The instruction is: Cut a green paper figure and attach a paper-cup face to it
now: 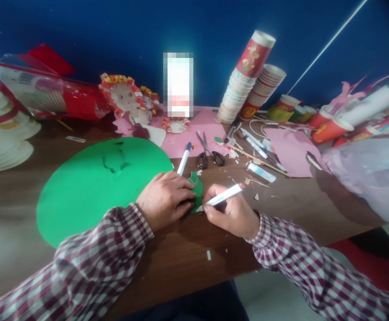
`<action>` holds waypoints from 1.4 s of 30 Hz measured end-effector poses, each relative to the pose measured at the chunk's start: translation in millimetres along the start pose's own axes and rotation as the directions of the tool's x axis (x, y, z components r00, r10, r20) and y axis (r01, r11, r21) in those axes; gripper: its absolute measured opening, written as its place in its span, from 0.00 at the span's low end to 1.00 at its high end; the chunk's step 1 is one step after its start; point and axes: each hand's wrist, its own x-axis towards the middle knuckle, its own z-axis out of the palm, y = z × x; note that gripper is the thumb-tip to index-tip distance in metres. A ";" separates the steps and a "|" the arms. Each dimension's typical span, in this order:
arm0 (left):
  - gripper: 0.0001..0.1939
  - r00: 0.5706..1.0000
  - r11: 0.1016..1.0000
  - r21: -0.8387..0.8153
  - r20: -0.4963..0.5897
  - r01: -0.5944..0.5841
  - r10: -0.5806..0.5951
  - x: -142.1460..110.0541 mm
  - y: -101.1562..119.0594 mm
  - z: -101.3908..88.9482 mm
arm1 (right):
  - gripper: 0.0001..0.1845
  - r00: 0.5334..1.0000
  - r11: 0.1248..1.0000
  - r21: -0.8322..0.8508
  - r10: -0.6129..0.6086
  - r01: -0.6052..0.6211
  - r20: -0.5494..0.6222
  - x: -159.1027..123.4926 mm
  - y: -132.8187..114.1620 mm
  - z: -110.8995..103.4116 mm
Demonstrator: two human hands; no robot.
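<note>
My right hand (pixel 235 215) pinches a white marker (pixel 226 195) with a reddish end, its tip down at the lower edge of a small green paper piece (pixel 197 189). My left hand (pixel 167 196) lies flat with fingers stretched over that piece, holding it against the table and hiding part of it. Beyond the left hand rests a white pen with a blue cap (pixel 185 158). Black-handled scissors (pixel 206 154) lie partly open just behind the green piece. A large rounded green sheet (pixel 80 196) with a dark-edged cut mark spreads to the left.
Pink paper (pixel 197 133) lies at the back. Stacked paper cups (pixel 243 80) lean near the blue wall (pixel 114 26). Pens, a glue tube (pixel 261 172) and paper scraps lie right of the scissors. Paper plates (pixel 3 129) stand far left; a translucent bag (pixel 371 174) sits right.
</note>
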 end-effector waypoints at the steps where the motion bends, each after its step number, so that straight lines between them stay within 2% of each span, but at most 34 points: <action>1: 0.09 1.000 1.000 0.000 0.002 0.000 0.000 0.0 -0.1 0.0 | 0.01 1.000 1.000 -0.011 -0.001 0.001 0.000 0.1 -0.3 0.1; 10: 0.09 1.000 1.000 0.003 0.003 0.001 -0.001 -0.8 -0.3 -0.2 | 0.02 1.000 0.998 -0.066 -0.015 0.014 -0.012 0.5 -1.1 -0.5; 19: 0.09 1.000 1.000 -0.007 0.003 0.010 -0.010 -0.8 0.2 0.2 | 0.02 1.000 1.000 0.017 0.009 -0.009 0.005 0.0 -0.2 -0.9; 31: 0.09 1.000 1.000 -0.004 0.005 0.004 -0.004 -1.0 -0.3 0.4 | 0.02 1.000 0.997 -0.073 -0.019 0.020 0.016 -0.5 2.8 -0.5; 38: 0.09 1.000 1.000 -0.004 -0.004 0.005 -0.005 -0.5 0.1 0.2 | 0.02 1.000 1.000 0.011 0.007 -0.007 0.013 -0.1 1.6 -1.5; 42: 0.09 1.000 1.000 0.000 -0.006 0.000 0.000 -0.6 -0.3 0.4 | 0.02 1.000 1.000 -0.024 -0.009 0.009 0.021 -0.5 1.6 -1.2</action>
